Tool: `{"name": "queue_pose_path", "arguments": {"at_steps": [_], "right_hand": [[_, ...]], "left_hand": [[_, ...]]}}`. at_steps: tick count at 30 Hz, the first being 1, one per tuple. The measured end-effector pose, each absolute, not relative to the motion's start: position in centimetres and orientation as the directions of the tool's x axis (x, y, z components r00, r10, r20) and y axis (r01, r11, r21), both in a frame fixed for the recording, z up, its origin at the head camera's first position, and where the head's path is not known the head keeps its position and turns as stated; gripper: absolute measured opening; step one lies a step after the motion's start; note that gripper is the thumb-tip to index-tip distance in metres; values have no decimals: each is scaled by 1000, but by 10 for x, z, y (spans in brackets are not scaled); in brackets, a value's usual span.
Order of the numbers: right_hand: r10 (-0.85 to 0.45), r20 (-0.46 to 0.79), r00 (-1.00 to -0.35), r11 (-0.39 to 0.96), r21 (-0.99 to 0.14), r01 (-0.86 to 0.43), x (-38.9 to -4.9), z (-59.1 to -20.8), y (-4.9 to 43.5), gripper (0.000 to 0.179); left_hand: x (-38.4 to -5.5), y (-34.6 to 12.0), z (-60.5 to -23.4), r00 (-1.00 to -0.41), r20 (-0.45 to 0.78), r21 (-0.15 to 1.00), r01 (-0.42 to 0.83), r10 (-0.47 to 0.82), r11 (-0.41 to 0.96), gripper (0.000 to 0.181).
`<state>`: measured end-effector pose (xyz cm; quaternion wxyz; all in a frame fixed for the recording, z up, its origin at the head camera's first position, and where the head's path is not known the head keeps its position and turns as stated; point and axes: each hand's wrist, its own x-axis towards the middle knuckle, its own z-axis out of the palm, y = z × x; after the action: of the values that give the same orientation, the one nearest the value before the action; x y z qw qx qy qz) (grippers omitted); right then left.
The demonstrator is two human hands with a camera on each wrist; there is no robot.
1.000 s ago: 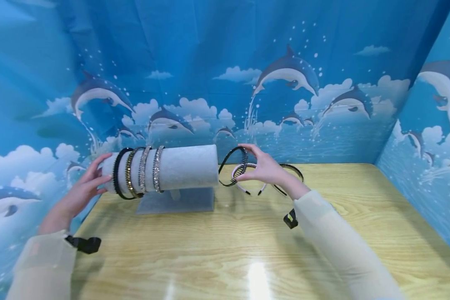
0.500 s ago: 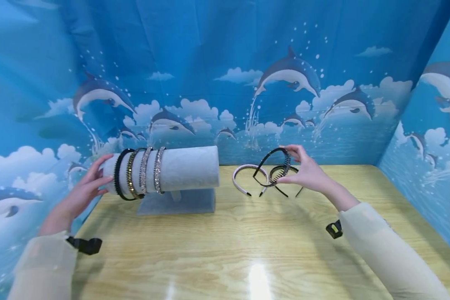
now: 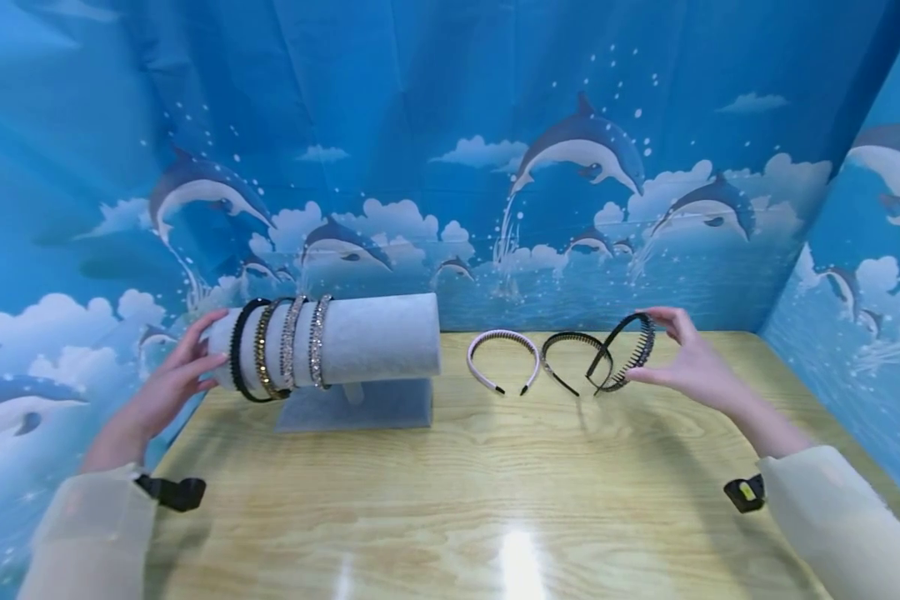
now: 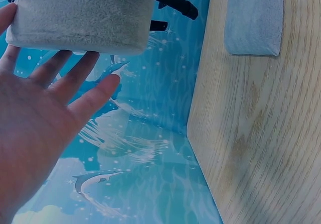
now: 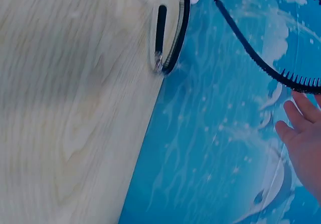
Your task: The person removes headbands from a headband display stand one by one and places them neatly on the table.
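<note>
A grey plush headband roll (image 3: 382,337) stands on a flat base (image 3: 401,408). My left hand (image 3: 161,387) holds its left end, thumb and fingers around the rim. The roll wears a black headband (image 3: 236,354), a gold one (image 3: 260,346) and two sparkly silver ones. My right hand (image 3: 693,367) pinches a black toothed headband (image 3: 647,340) by one side, tilted above the table. Behind its free end lies another black headband (image 3: 570,336), partly overlapped in the head view. A pale pink headband (image 3: 504,334) lies left of that.
The wood-grain table (image 3: 450,500) runs to blue dolphin-printed curtains (image 3: 420,233) at the back and sides. Black wrist cameras (image 3: 180,493) sit at both wrists. The headband roll stands at the table's left.
My right hand has moved rightward with the black toothed headband, away from the roll's right end and past the pink headband. The left hand stays at the roll's left end.
</note>
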<state>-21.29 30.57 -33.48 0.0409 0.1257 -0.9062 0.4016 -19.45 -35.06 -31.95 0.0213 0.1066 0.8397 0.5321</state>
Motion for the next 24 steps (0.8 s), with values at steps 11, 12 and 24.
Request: {"name": "queue_pose_path", "arguments": {"at_steps": [11,12,24], "right_hand": [[-198,252,-947,619,-717,-320,-213,-346,337,95],[-198,246,-949,636,-704,-315,-213,-347,339,95],[-191,80,-978,799,-566,-202,-223,-370,360,96]], "left_hand": [[-193,-349,-319,-975,85,907,162,206,388,59],[-193,-349,-320,-974,89,909,164,207,383,59],[-194,-349,-320,-974,92,914,165,205,371,59]]}}
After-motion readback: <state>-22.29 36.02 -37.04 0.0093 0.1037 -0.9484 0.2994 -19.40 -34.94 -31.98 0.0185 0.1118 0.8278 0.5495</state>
